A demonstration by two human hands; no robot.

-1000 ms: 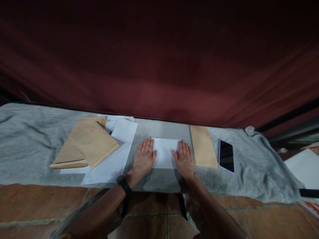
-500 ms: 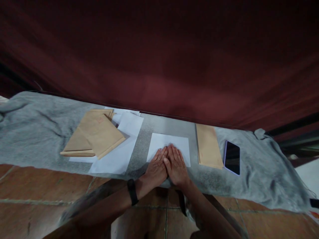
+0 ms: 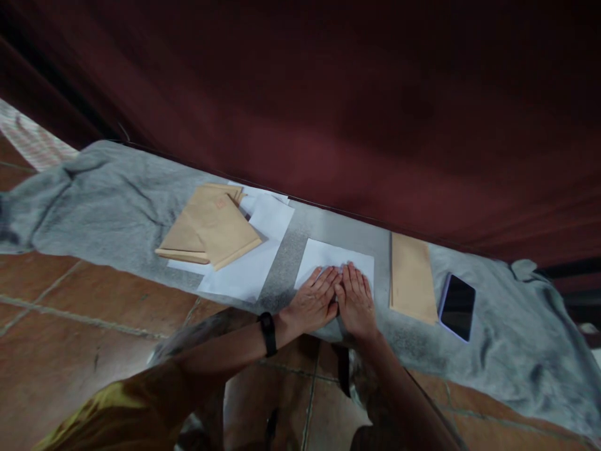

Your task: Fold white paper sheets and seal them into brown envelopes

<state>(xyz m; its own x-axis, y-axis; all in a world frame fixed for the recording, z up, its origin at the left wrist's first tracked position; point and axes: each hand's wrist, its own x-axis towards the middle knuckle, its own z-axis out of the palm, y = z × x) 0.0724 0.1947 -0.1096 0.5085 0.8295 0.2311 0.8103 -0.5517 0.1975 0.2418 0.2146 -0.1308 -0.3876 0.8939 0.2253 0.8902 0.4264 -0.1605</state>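
From here I see one small white paper (image 3: pixel 331 254) flat under fingers. Left hand (image 3: pixel 315 300), right hand (image 3: pixel 355 303): fingers straight, small gaps. I count one phone (image 3: pixel 457 307) and one brown stack (image 3: pixel 413 275) right of fingers, one brown pile (image 3: pixel 229 230) left. One second ago, hands sat apart; now side by side.

Sheet (image 3: pixel 332 254) smooth paper; envelopes (image 3: pixel 229 228) matt paper; phone screen (image 3: pixel 458 305) glossy; blanket (image 3: pixel 511 341) cloth.

Single head-worn view, forward and down
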